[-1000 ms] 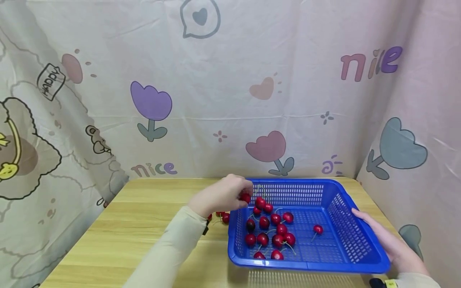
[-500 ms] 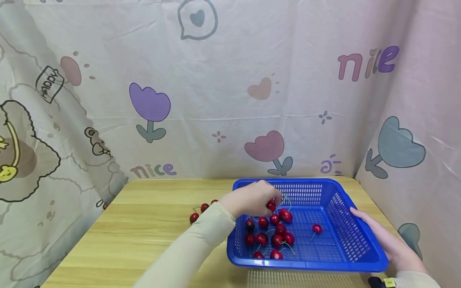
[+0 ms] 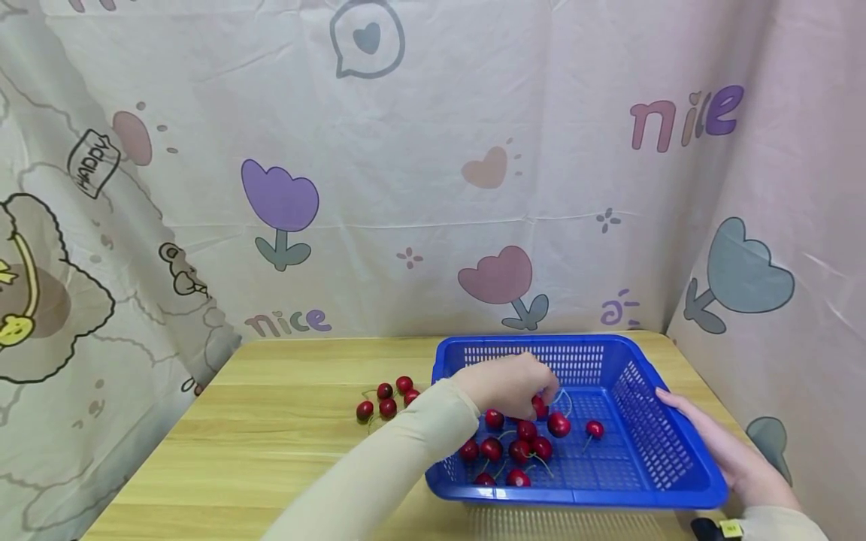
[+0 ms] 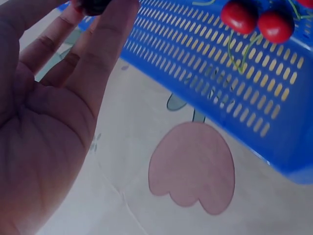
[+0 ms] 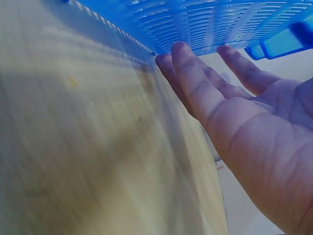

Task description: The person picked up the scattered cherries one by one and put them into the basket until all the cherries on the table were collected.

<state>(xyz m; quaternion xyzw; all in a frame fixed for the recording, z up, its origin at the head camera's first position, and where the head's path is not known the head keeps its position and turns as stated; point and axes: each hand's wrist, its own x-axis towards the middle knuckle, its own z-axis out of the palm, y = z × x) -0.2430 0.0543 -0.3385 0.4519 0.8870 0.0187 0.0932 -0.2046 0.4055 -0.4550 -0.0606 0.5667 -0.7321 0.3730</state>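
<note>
My left hand [image 3: 517,385] is inside the blue plastic basket [image 3: 575,497], toward its left half. It pinches a red cherry [image 3: 539,406] at the fingertips; in the left wrist view this cherry [image 4: 93,6] looks dark and is partly cut off. Right beside the fingertips is a second cherry [image 3: 558,424] with a looping green stem. Several more cherries [image 3: 492,448] lie on the basket floor, some hidden by the hand. My right hand [image 3: 734,454] rests along the basket's right outer wall, its straight fingers [image 5: 198,90] touching the mesh in the right wrist view.
Several cherries [image 3: 388,408] lie on the wooden table [image 3: 271,421] left of the basket, partly behind my left sleeve. One lone cherry [image 3: 594,429] sits farther right in the basket. A printed curtain [image 3: 392,188] hangs behind the table.
My left hand has moved right, from the basket's left rim to over its floor, with the pinched cherry and the stemmed one beside it. More cherries on the table show. My right hand stays put.
</note>
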